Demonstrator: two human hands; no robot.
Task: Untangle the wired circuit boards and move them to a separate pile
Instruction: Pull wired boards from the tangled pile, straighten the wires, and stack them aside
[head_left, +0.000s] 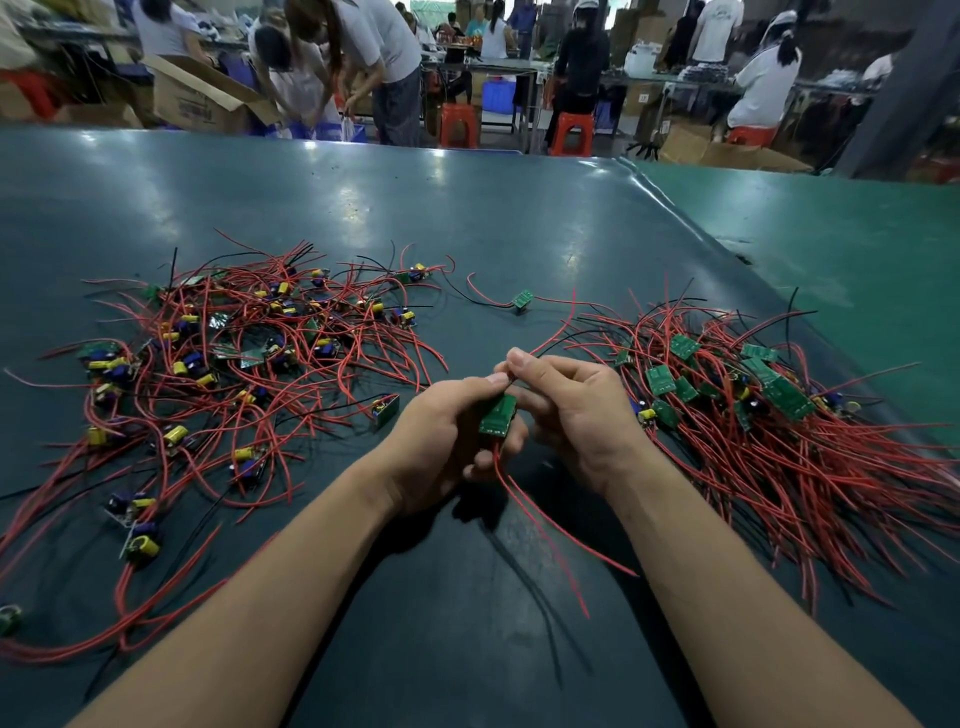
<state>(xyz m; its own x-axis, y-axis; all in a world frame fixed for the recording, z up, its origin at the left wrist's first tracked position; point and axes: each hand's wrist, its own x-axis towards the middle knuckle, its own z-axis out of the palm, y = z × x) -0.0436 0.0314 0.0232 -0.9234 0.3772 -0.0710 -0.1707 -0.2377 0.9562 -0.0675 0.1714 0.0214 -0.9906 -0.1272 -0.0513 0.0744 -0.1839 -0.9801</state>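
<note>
Near edge of the worktop (519, 218), middle: I see both hands raised just above the surface, meeting over the centre. Left hand (441, 441) has its fingers curled round a small green circuit board (497, 415), gripping it from the side and below. Right hand (566, 405) pinches something at the board's upper end between thumb and forefinger — too small to tell if it is a lead or the board edge. Two red wires (540, 525) trail from the board toward the near edge.

Left side: tangled pile (218, 353) of boards with yellow and blue components, red and black leads crossing in all directions.

Right side: sorted pile (753, 395), boards mostly green face up, red leads lying roughly parallel toward the near right corner.

Farther, between the piles — one lone board (522, 300) with its leads.
</note>
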